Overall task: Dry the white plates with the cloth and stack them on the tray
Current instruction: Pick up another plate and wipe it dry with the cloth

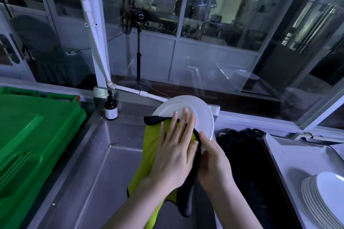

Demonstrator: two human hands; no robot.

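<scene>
Item 1, left hand (175, 154): fingers straight and flat. I see it pressing one cloth (150, 147), soft, yellow-green with black edging, against one plate (202, 115), which is round, white and glossy.
Item 2, right hand (214, 165): curled round the plate's lower rim, holding it tilted above the steel sink (104, 163).
Right: one metal tray (279, 156), white-lined, holds one stack of plates (322, 197). I cannot count them exactly.
Left: one green plastic bin (33, 135) and one brown pump bottle (111, 109).
</scene>
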